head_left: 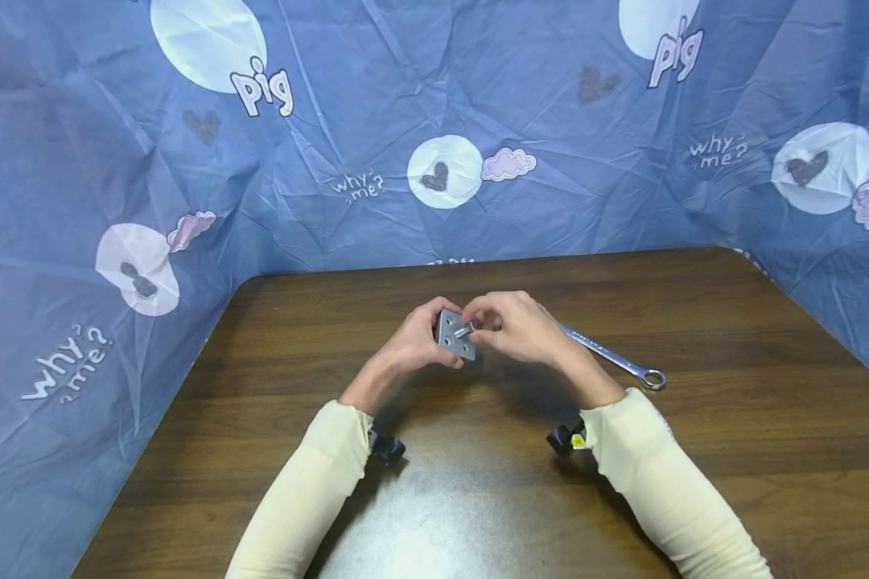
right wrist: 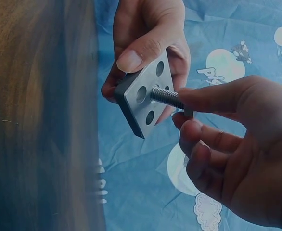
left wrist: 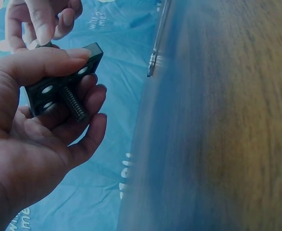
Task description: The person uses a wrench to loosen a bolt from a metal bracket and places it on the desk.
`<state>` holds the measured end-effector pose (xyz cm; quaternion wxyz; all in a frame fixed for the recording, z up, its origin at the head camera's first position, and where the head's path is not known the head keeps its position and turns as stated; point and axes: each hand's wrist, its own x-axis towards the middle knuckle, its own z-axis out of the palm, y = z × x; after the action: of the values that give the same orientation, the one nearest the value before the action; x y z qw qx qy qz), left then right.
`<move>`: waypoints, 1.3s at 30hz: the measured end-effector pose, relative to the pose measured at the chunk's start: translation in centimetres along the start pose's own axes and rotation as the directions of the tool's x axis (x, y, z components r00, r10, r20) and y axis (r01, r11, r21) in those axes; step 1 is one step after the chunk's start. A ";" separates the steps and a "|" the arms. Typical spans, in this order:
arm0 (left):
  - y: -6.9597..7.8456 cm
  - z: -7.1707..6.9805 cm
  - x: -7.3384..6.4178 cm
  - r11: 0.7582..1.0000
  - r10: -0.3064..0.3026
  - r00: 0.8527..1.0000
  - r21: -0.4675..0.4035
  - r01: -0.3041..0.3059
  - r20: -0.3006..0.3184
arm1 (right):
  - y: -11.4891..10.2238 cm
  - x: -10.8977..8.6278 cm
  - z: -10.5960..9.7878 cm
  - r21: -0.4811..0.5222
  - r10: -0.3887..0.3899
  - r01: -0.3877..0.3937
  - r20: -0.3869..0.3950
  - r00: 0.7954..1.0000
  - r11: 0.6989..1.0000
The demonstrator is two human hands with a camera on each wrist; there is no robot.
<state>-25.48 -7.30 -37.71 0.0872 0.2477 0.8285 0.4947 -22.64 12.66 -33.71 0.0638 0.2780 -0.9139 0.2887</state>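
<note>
My left hand (head_left: 413, 339) grips a square grey metal plate (right wrist: 139, 112), thumb along one edge and fingers round the other side. Round holes show near the plate's corners. Through its middle runs a threaded bolt (right wrist: 165, 96), whose far end (left wrist: 73, 104) sticks out on the left palm's side. My right hand (head_left: 514, 326) pinches the bolt's head between thumb and fingers, with a stretch of thread visible between fingertips and plate. Both hands are held above the table, and the bolt's head is partly covered by the right fingers.
A long silver combination wrench (head_left: 615, 359) lies on the brown wooden table (head_left: 731, 450), to the right of and partly behind the right forearm. Blue printed cloth (head_left: 376, 96) hangs behind the table and along its sides. A black wrist device (head_left: 387, 448) sits under the left cuff.
</note>
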 end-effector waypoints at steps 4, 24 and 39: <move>0.0 0.0 0.1 1.000 0.004 1.000 0.012 -0.004 -0.001 | 0.0 0.0 0.0 -0.010 -0.017 0.017 0.005 1.000 1.000; 0.0 0.1 0.0 1.000 0.001 1.000 -0.027 -0.001 -0.001 | 0.2 0.2 0.3 -0.089 0.071 -0.074 -0.037 0.997 0.993; -0.1 0.1 0.1 1.000 0.008 1.000 -0.012 -0.008 0.003 | 0.2 0.4 0.3 -0.096 0.051 -0.054 -0.029 0.998 0.994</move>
<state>-25.50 -7.19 -37.84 0.0880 0.2514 0.8243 0.4996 -23.06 12.46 -34.02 0.0815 0.2467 -0.9329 0.2493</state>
